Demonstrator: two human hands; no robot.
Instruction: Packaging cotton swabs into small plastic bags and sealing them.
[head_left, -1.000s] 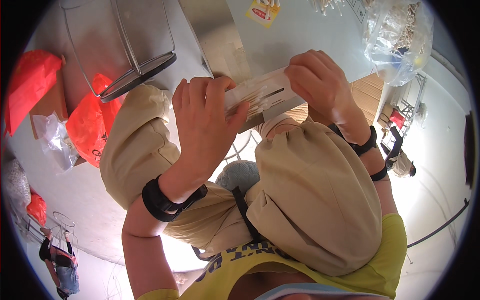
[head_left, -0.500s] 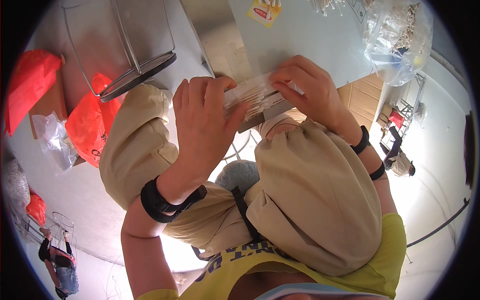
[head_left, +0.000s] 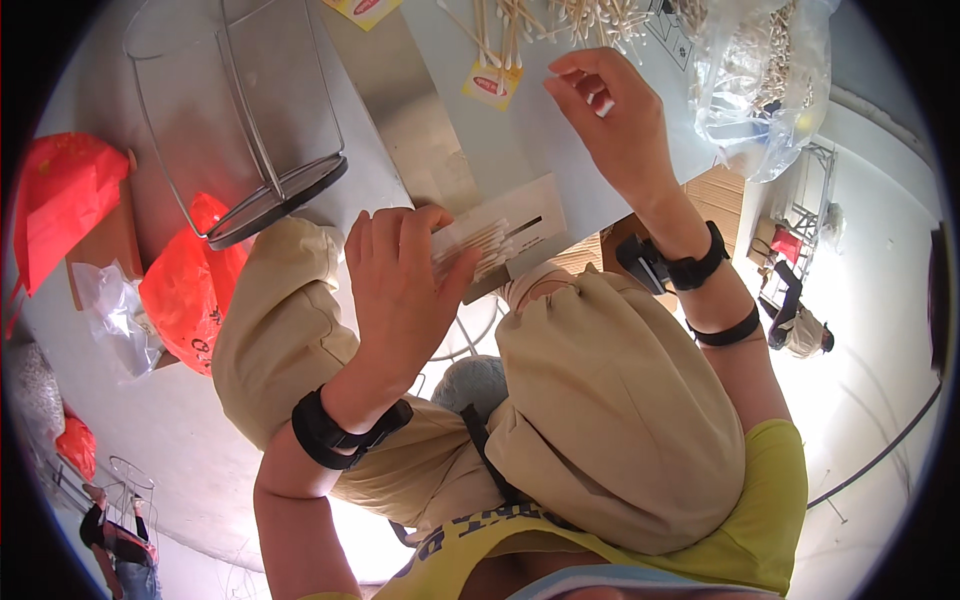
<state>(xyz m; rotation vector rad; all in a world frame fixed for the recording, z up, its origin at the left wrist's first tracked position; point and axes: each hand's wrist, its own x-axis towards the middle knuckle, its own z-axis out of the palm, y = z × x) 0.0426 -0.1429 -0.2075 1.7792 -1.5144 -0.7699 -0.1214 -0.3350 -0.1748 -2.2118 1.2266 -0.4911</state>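
Observation:
My left hand (head_left: 400,280) is closed around a bundle of cotton swabs (head_left: 485,248), with what looks like a clear plastic sleeve about them. The white tips point right, over a pale flat plate (head_left: 540,220) with a dark slot, at the table's near edge. Up and to the right, my right hand (head_left: 625,125) hangs above the table, its thumb and forefinger slightly apart and the other fingers curled. Nothing shows between thumb and forefinger; small white spots lie among the curled fingers. Loose cotton swabs (head_left: 600,22) lie beyond it, some on a yellow card (head_left: 492,85).
A clear bag full of swabs (head_left: 765,80) sits at the table's right. To the left stand a wire-framed round stand (head_left: 280,200), red plastic bags (head_left: 190,290) and a cardboard box (head_left: 108,235). Cardboard (head_left: 715,210) is below the table edge. Other people are in the background.
My right hand has left the swab bundle and moved up and away over the table. My left hand keeps its hold on the bundle. The view has shifted, bringing more loose swabs into sight.

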